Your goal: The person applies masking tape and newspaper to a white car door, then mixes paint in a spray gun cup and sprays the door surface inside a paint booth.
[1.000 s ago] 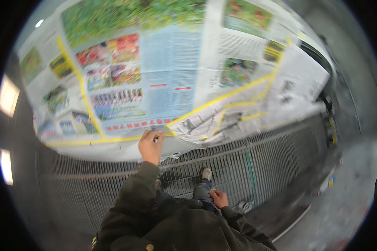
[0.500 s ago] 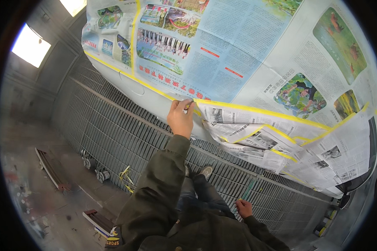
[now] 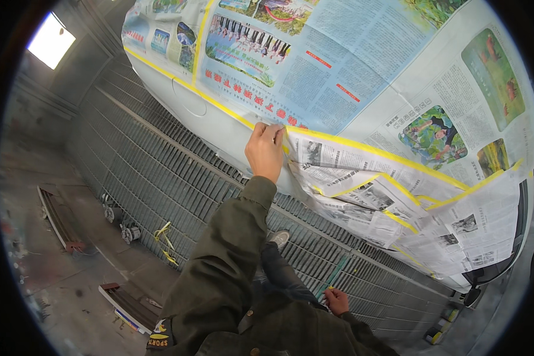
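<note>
My left hand point(image 3: 266, 148) is closed, thumb and fingertips pinching the yellow masking tape point(image 3: 290, 130) at the lower edge of the newspaper sheets. These newspaper sheets point(image 3: 362, 65) cover a pale car body point(image 3: 219, 135), whose bare strip shows below the tape line. Beside that hand, a creased grey newspaper flap point(image 3: 332, 155) hangs down, edged with more yellow tape. Lower down by my body, away from the car, my right hand point(image 3: 337, 301) is closed. A small yellowish bit shows at its fingertips, too small to name.
A slatted metal grating point(image 3: 178, 172) forms the floor under me. Crumpled yellow tape point(image 3: 165, 243) lies on it. To the left are two long, narrow pieces point(image 3: 59, 216) point(image 3: 124, 305) and round metal parts point(image 3: 130, 232). A dark side mirror point(image 3: 471, 296) sticks out at right.
The view has shifted a little, with the car and floor sliding in it. My left hand remains at the tape edge, slightly farther along it; my right hand stays low and closed.
</note>
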### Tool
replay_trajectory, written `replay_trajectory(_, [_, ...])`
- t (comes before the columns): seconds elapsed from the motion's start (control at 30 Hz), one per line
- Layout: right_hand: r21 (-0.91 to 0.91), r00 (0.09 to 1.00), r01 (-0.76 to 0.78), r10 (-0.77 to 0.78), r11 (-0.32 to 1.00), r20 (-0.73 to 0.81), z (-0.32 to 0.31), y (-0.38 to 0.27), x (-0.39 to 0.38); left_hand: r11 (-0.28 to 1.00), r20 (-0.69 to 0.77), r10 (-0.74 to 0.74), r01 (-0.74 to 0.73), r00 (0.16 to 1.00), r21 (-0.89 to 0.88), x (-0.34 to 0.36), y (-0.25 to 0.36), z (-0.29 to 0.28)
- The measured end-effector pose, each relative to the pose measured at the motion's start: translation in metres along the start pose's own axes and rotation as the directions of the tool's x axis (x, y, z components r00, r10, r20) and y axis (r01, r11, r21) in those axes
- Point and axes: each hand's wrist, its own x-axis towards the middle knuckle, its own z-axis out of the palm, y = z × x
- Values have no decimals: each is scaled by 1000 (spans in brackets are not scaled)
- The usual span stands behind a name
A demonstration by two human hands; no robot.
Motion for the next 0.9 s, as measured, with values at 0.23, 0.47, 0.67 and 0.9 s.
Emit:
replay_trajectory(0.23, [-29, 998, 63, -64, 998, -9, 13, 7, -15, 990, -24, -78, 75, 997, -115, -3, -5, 6])
replay_trajectory(0.47, [-69, 998, 25, -29, 997, -52, 17, 4, -26, 987, -1, -50, 50, 999, -154, -2, -8, 4])
replay_trajectory(0.67, [-74, 998, 13, -17, 997, -53, 20, 3, -27, 979, -30, -48, 41, 998, -202, -3, -9, 5])
replay_trajectory(0.9, [-72, 999, -10, 6, 997, -49, 24, 0, -29, 977, -27, -48, 41, 999, -209, -2, -7, 4])
